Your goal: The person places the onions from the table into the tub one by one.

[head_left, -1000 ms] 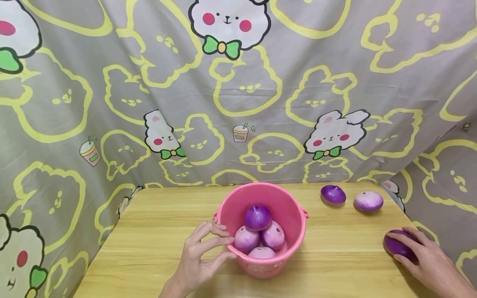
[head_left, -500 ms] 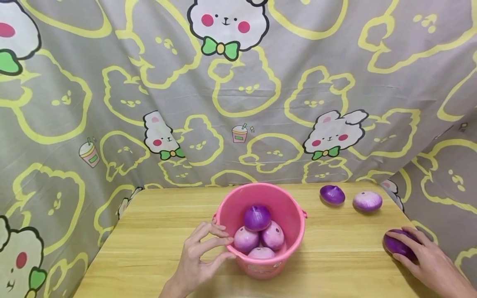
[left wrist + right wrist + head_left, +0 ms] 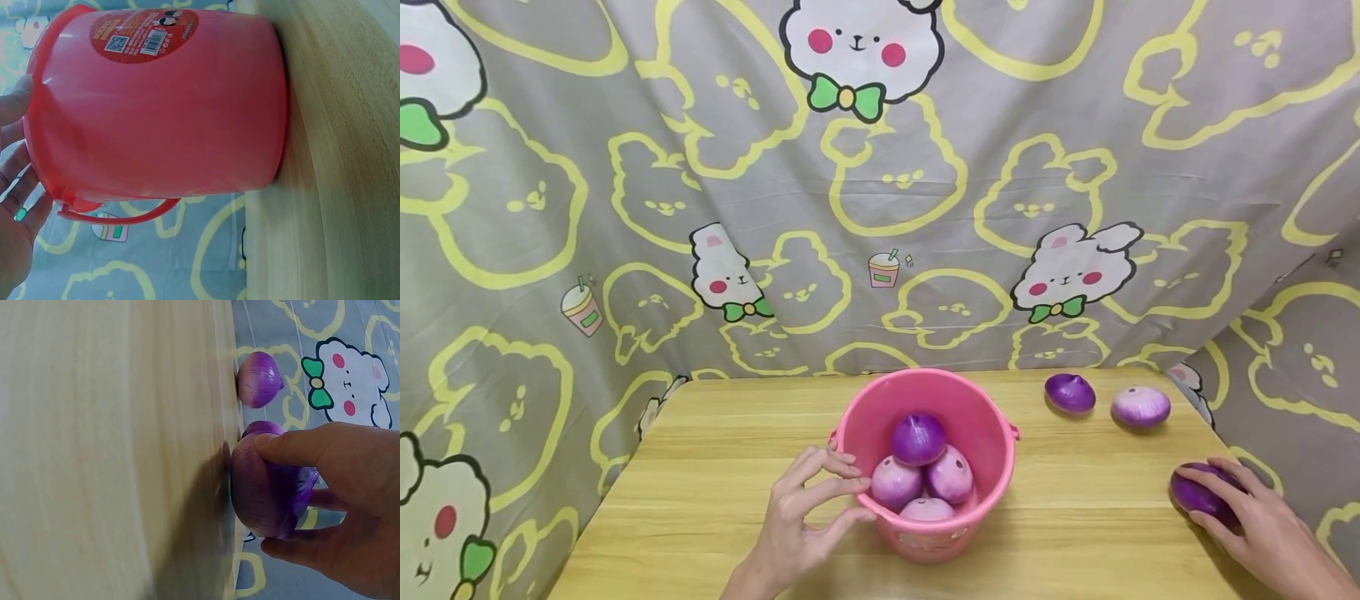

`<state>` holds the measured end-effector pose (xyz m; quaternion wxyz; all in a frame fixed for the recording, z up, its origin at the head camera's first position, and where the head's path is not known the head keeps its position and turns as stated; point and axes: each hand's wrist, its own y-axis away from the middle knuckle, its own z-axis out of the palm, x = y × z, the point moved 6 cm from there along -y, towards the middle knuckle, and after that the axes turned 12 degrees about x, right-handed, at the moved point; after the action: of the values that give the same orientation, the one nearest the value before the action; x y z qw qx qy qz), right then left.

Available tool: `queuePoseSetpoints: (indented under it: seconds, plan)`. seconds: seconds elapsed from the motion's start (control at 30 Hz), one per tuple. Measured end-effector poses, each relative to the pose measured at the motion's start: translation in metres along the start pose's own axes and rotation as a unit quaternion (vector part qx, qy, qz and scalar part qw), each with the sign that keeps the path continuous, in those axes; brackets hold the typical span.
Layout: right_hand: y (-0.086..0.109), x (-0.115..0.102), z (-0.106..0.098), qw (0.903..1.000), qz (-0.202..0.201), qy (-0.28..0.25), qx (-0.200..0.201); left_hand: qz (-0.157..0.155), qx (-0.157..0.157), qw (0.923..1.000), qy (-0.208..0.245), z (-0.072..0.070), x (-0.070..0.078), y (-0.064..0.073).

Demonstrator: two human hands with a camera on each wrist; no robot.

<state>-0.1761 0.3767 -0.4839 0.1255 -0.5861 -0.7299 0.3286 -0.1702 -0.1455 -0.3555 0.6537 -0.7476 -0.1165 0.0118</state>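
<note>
In the head view a pink bucket (image 3: 934, 546) stands upright on the wooden table (image 3: 722, 483). Inside it lie several purple onions, a dark one (image 3: 918, 440) on top of paler ones (image 3: 897, 482). My left hand (image 3: 808, 504) holds the bucket's rim at its left side, thumb and fingertips at the edge. Far to the right, my right hand (image 3: 1266, 521) grips a dark purple onion (image 3: 1201, 493). The right wrist view shows the thumb (image 3: 281, 447) on one side of that onion (image 3: 265, 487) and fingers on the other, close to the tabletop.
A dark purple onion (image 3: 1071, 393) and a paler one (image 3: 1141, 407) lie at the table's back right. Behind the table hangs a grey curtain (image 3: 805, 200) with cartoon bunnies. The bucket's handle (image 3: 125, 219) hangs down along its side.
</note>
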Motion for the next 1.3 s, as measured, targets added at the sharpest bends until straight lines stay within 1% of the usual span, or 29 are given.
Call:
queuePoseSetpoints:
  seconds: [0.13, 0.47, 1.0, 1.3]
  plan:
    - [-0.001, 0.001, 0.0, 1.0, 0.002, 0.008, -0.004, -0.003, 0.0, 1.0, 0.001, 0.0, 0.0, -0.001]
    - [-0.004, -0.005, -0.007, 0.9997, -0.016, 0.002, 0.018, -0.001, 0.001, 1.0, 0.001, 0.0, 0.0, -0.002]
    - [-0.019, -0.018, -0.019, 0.9989, -0.016, -0.012, 0.044, 0.003, 0.003, 1.0, 0.004, 0.0, 0.001, -0.001]
    - [-0.023, -0.025, -0.021, 0.9996, 0.006, -0.011, 0.026, 0.001, 0.0, 1.0, 0.001, 0.0, 0.0, 0.001]
